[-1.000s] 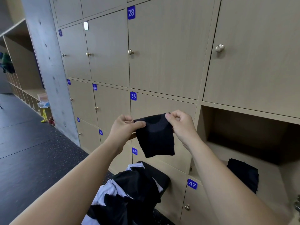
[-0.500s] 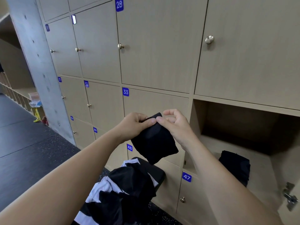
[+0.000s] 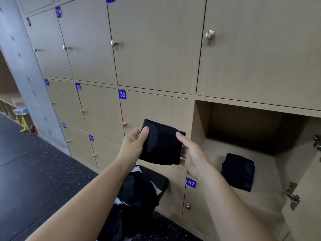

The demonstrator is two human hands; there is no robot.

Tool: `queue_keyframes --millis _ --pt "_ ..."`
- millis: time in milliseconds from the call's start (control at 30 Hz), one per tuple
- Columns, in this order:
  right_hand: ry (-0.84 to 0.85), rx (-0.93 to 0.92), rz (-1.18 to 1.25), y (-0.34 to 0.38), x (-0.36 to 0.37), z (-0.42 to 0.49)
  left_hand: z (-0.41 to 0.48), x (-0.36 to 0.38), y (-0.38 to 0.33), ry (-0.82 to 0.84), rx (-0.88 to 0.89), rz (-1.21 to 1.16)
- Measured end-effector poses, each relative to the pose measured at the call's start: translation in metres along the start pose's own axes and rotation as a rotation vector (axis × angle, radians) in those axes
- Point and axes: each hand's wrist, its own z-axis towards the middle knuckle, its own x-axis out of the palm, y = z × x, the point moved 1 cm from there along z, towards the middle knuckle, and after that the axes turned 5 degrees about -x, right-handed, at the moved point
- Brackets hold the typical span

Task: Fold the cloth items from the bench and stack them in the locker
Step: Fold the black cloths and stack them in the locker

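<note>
Two bare arms reach forward toward a wall of numbered wooden lockers. Between the hands is a small black cloth [image 3: 161,145], folded to a rough square. It is held in the air in front of the closed door marked 33, just left of the open locker [image 3: 199,119].

The left hand [image 3: 133,145] pinches the cloth's upper left edge, thumb flat on the front, fingers hidden behind. The right hand [image 3: 192,157] holds the right edge, thumb on the top corner, fingers curled behind. Both grips are clamped on the cloth. The forearms angle up and to the right.

On the locker floor lies a black folded piece [image 3: 238,171]. Below the hands, a pile [image 3: 137,193] of black and white cloth sits on the dark counter [image 3: 160,178].

The likely risk is that the fold drops open. The cloth is soft and held only at its edges, so this could happen if either grip loosens on the way over. It could also catch the locker's left wall, or land askew on the folded piece and spoil the stack.
</note>
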Motion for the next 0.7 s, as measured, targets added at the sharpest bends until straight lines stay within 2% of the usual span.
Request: queue_keyframes --millis 133,333,567,700 --pt "-0.274 0.01 -0.155 -0.02 0.001 0.001 -0.005 0.022 0.018 -0.031 -0.002 -0.05" --pt "-0.55 -0.218 -0.269 -0.033 -0.015 -0.002 -0.008 0.056 0.038 0.027 -0.075 -0.174" --pt "-0.612 -0.318 -0.211 -0.031 -0.054 -0.007 -0.005 0.093 0.056 0.068 -0.261 -0.337" --pt "-0.683 -0.319 -0.216 -0.033 -0.084 -0.003 0.002 0.113 0.068 0.102 -0.373 -0.232"
